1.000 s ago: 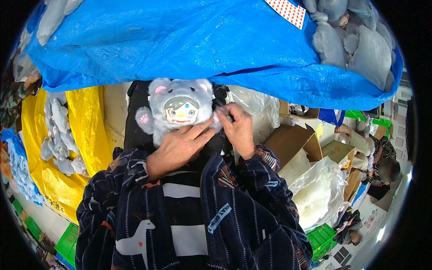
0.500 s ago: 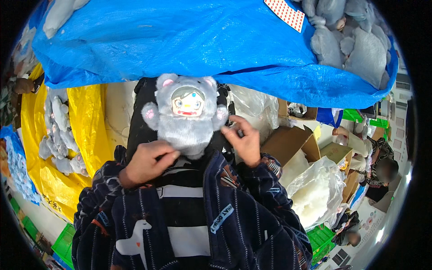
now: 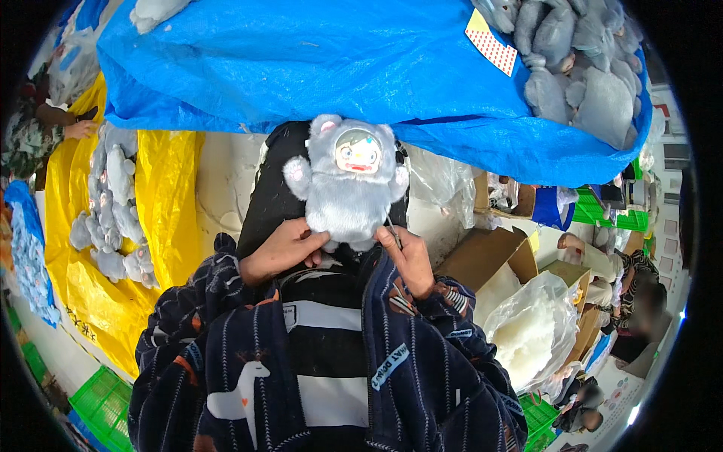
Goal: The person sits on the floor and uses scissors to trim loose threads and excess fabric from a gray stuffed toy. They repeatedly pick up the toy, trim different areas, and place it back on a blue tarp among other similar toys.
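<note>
A grey plush toy (image 3: 348, 203) with round ears, pink paw pads and a doll face lies face up on my lap, its head toward the blue sheet. My left hand (image 3: 282, 252) pinches the toy's lower left edge, by the foot, between thumb and fingers. At its lower right side, my right hand (image 3: 408, 255) is closed, thumb against fingers. Something thin and dark shows at those fingertips, too small to make out. The toy's underside is hidden.
A blue sheet (image 3: 301, 68) spreads in front, with grey plush pieces (image 3: 602, 98) and a dotted sticker sheet (image 3: 493, 49) on it. At left, a yellow sheet (image 3: 169, 203) holds more plush; another person's hand (image 3: 79, 129) is beside it. Right: a cardboard box (image 3: 482, 256), bagged white stuffing (image 3: 527, 331).
My left hand has taken hold of the toy's lower edge. The right hand has come down to the toy's lower side and closed. The whole view has shifted, and the toy sits further right.
</note>
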Available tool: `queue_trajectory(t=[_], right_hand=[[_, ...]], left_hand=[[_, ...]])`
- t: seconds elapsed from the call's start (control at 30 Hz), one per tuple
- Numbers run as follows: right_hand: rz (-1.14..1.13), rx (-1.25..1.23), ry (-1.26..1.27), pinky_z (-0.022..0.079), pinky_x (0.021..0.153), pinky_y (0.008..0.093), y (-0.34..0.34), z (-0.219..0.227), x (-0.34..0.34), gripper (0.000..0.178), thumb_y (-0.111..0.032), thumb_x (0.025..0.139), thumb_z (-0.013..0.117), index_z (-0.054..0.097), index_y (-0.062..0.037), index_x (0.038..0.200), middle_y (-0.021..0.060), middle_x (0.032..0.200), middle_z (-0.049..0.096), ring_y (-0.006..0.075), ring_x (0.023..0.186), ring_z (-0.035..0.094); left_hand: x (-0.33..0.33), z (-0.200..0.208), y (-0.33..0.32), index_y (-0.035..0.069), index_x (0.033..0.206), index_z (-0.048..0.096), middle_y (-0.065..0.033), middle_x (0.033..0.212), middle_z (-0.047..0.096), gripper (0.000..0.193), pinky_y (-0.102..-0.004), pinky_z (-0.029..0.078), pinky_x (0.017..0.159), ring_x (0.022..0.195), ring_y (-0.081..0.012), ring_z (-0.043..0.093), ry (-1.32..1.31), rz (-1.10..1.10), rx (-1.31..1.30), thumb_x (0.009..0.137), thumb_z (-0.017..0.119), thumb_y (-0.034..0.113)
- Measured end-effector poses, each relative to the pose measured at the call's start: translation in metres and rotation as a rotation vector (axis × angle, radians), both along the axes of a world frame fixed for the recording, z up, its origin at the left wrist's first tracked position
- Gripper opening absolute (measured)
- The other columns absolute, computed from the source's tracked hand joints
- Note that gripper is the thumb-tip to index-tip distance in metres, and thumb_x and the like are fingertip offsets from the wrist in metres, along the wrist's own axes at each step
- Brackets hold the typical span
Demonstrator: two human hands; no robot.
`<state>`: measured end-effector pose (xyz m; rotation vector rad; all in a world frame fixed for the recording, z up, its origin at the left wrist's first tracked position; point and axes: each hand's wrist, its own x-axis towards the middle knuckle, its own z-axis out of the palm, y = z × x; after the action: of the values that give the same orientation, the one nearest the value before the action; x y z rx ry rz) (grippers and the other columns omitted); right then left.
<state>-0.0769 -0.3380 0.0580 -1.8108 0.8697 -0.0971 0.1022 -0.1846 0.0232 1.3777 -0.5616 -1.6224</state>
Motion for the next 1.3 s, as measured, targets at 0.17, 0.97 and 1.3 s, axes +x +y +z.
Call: queue_trajectory(t=[0.17, 0.97, 1.3], right_hand=[[-0.023, 0.202, 0.052, 0.037, 0.054, 0.0229, 0.003, 0.010, 0.004, 0.035, -0.032, 0.086, 0.062, 0.061, 0.0023, 0.081, -0.0029, 0.064, 0.050, 0.0057, 0.060, 0.041], [0.136, -0.164, -0.295, 0.047, 0.074, 0.0283, 0.017, 0.028, 0.033, 0.021, -0.010, 0.076, 0.066, 0.059, -0.0035, 0.095, 0.0081, 0.088, 0.063, 0.0157, 0.084, 0.059], [0.122, -0.355, -0.402, 0.044, 0.065, 0.0241, -0.006, 0.044, 0.056, 0.027, -0.008, 0.074, 0.069, 0.058, -0.0033, 0.098, 0.0080, 0.095, 0.056, 0.0150, 0.076, 0.057]], left_hand=[[-0.011, 0.001, 0.001, 0.004, 0.086, 0.055, 0.0019, 0.069, 0.053, 0.024, -0.0184, 0.038, 0.050, 0.056, -0.0050, 0.046, 0.142, 0.092, -0.083, 0.093, 0.048, 0.026], [0.001, 0.004, 0.023, 0.000, 0.114, 0.053, -0.0054, 0.103, 0.060, 0.030, -0.0276, 0.045, 0.080, 0.092, -0.0119, 0.056, 0.321, 0.581, -0.299, 0.084, 0.055, 0.002], [0.025, 0.025, 0.022, 0.000, 0.115, 0.052, -0.0057, 0.105, 0.060, 0.042, -0.0284, 0.044, 0.083, 0.096, -0.0127, 0.054, -0.188, 0.410, -0.364, 0.079, 0.068, 0.015]])
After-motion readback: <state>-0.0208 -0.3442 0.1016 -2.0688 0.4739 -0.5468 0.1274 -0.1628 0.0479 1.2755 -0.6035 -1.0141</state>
